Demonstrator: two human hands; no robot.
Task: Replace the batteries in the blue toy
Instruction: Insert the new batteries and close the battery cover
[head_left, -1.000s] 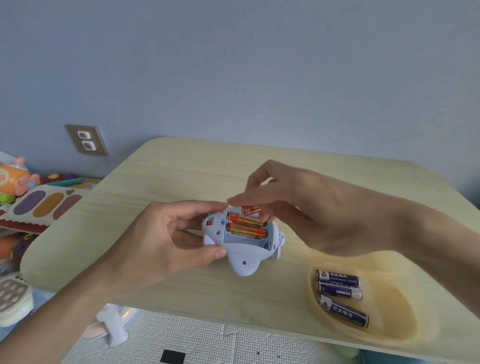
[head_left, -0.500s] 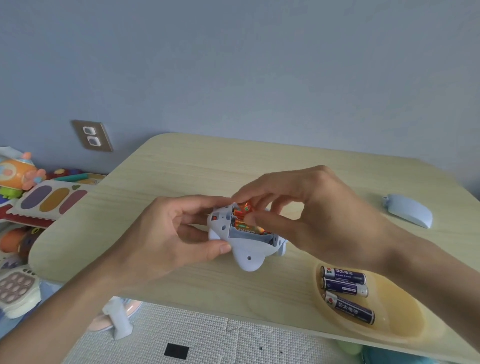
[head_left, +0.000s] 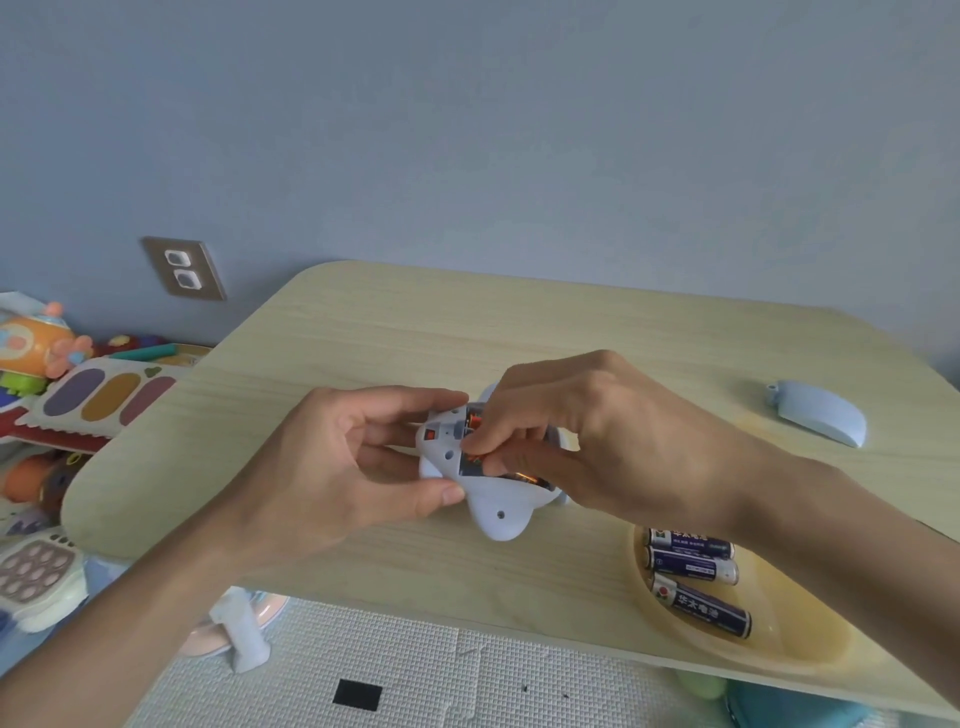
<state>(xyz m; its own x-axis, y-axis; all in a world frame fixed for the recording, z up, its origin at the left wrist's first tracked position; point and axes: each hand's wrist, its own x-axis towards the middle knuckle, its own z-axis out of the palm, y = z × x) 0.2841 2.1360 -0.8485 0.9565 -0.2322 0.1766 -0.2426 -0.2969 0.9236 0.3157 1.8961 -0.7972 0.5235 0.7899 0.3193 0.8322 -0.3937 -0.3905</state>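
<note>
- The left hand (head_left: 353, 467) is curled round the left end of the blue toy (head_left: 493, 512), with the index finger over the top and the thumb pressed in below.
- The right hand (head_left: 592, 441) reaches in from the other side with its fingers bent tight. Thumb and fingertips (head_left: 477, 441) pinch an orange battery (head_left: 475, 458) in the open compartment.
- The toy is pale blue plastic, belly up (a small red switch shows beside the compartment). A rounded fin points toward the near edge, and the toy sits over the middle of the table (head_left: 415, 332).
- I cannot tell how many orange cells are inside, because the right hand covers most of the compartment.
- 3 purple batteries (head_left: 693, 565) lie side by side in a yellow dish (head_left: 810, 644) at the near right, partly under the forearm.
- A pale blue cover (head_left: 821, 421) lies alone at the far right.
</note>
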